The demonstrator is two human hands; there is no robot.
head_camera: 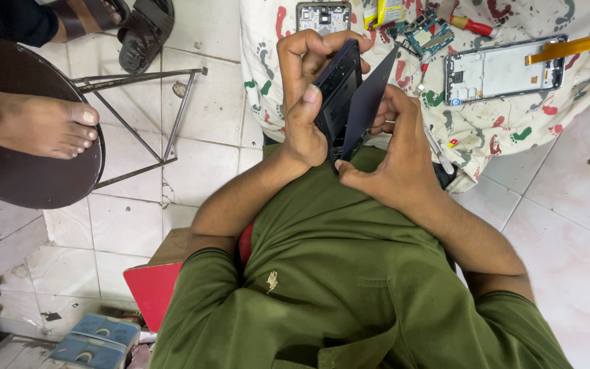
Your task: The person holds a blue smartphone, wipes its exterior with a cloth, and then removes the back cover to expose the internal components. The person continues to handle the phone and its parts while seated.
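My left hand [303, 102] grips a dark phone body [336, 89], thumb along its near side and fingers curled over its top edge. My right hand [399, 158] holds a thin dark panel [369, 92] that is tilted away from the phone body, the two parted at the top in a V and meeting at the bottom. Both hands are raised above my lap, in front of my green shirt. A slim metal tool [440, 152] shows just beside my right hand; whether the hand holds it I cannot tell.
A cloth with a footprint pattern [486, 130] carries an opened phone frame [503, 68], another phone part [322, 17], a circuit board [426, 33], a red-handled screwdriver [474, 26] and an orange strip [575, 45]. Another person's foot [39, 126] rests on a round dark stool [29, 178] to the left. Sandals [143, 31] lie on the tiled floor.
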